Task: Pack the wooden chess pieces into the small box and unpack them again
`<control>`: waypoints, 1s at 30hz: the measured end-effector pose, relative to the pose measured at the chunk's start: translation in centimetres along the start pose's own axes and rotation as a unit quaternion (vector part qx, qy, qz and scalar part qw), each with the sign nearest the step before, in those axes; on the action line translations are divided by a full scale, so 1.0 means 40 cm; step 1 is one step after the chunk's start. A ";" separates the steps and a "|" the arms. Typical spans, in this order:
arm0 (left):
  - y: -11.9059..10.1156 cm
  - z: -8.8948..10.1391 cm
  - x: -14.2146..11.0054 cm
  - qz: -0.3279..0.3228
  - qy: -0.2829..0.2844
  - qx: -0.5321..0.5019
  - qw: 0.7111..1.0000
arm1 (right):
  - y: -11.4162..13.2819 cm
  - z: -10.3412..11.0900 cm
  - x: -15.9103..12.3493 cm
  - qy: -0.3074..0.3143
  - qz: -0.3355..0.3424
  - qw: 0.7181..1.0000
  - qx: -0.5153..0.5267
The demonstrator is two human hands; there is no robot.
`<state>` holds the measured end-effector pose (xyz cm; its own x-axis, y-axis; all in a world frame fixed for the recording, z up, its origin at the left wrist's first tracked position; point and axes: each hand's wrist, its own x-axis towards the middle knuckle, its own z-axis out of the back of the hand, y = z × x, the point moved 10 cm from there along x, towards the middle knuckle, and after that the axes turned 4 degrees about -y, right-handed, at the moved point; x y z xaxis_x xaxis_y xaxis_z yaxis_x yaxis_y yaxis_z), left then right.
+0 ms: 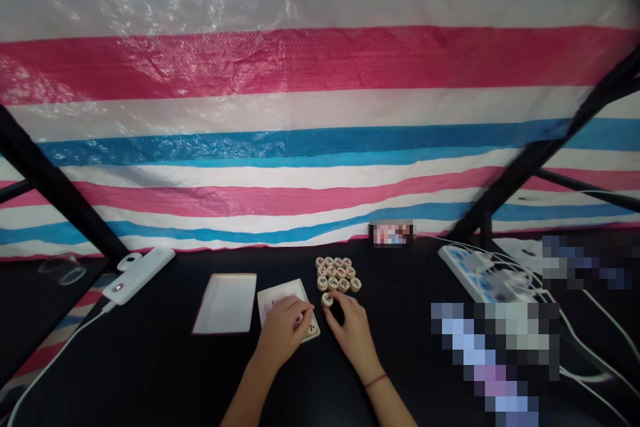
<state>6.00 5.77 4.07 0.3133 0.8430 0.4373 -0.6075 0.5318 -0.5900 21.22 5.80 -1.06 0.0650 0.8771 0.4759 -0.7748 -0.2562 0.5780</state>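
Round marked discs at lower centre of the frame, right of the open white box.
Right hand: thumb and index finger narrow about the rim of a single disc, just below the disc grid. Left hand: fingers drawn together over the open white box; whether they hold a disc cannot be told. Handling, as judged: each disc is light, stiff and hard to break; the smooth rim may slip. Grip at opposite points of the rim, not on the marked face. Count: grid, 12 upper faces, three rows of four, any lower layer not countable; single disc, 1; discs in the box, at least 1, the rest hidden; open white box, 1; empty shallow tray, 1, at lower left of centre.
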 end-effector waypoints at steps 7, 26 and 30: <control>0.005 -0.005 0.001 0.020 0.013 0.004 1.000 | -0.002 -0.003 0.013 -0.016 -0.011 1.000 -0.025; 0.043 0.015 0.005 0.035 0.017 -0.003 0.999 | 0.028 0.028 0.017 -0.050 0.020 0.999 -0.001; 0.061 0.061 0.002 0.028 0.011 0.022 0.999 | 0.094 0.041 0.002 -0.015 0.069 0.997 0.023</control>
<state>2.75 6.93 4.31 0.2943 0.8731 0.3886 -0.6558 0.4803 -0.5825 19.35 4.25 2.25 -0.0202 0.8200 0.5720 -0.7477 -0.3922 0.5358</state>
